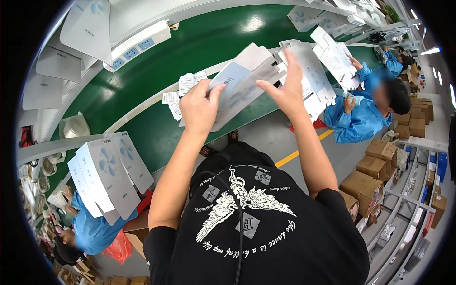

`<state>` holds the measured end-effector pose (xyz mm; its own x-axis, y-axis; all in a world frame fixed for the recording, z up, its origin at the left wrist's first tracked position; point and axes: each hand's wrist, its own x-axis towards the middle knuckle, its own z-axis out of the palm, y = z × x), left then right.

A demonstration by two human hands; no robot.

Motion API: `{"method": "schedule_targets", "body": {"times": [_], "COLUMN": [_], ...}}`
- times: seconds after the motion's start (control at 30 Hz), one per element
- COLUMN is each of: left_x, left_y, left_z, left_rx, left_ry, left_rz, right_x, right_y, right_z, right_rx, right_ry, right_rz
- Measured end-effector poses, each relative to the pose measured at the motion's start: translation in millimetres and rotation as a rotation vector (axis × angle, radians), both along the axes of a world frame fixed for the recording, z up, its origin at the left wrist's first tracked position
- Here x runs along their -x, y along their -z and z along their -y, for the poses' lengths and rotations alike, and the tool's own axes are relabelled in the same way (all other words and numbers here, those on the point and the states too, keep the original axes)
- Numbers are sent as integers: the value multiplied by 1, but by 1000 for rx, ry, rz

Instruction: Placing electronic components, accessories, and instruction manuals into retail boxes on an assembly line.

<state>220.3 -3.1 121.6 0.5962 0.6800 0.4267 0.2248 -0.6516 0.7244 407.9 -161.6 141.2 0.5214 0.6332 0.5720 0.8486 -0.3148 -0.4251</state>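
Between the two bare hands, above the green bench (154,142), a pale grey-white carton (244,90) with a light blue panel is held aslant, its upper end leaning up and to the right. The left hand (199,107) is at the carton's left side, pinching its edge: the thumb lies against the blue panel and the other fingers curl at the edge. The right hand (289,92) is on the other side, by the notched flaps, spread wide with the thumb pointing toward the carton and the fingers reaching up and away; whether the thumb touches the flaps I cannot tell. The carton's lower part slopes down just beside the left wrist.

Close to the left hand, on its outer side, small white printed slips (186,84) lie in a loose pile. Just beyond the right hand, flat cartons (317,71) lie on the bench. Farther right, a co-worker in blue (354,121) holds up a white sheet (335,61). Well to the left, pale cartons with blue fan pictures (107,166) stand near another co-worker (97,228).
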Motion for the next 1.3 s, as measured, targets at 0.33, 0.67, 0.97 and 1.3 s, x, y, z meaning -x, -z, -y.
{"method": "schedule_targets", "body": {"times": [0.33,0.67,0.97,1.3], "left_x": [70,109,104,123], "left_y": [26,34,21,35], "left_z": [-15,-17,5,-15], "left_rx": [71,214,153,346], "left_ry": [-305,344,401,239], "left_rz": [-245,12,160,203], "right_x": [56,123,107,53], "right_y": [97,-46,-35,32], "right_z": [-41,-74,-85,-59], "right_rx": [-101,438,1028,-224], "right_ry": [-188,-318,-533,-275], "right_rz": [-337,-1430,-473,-1259]}}
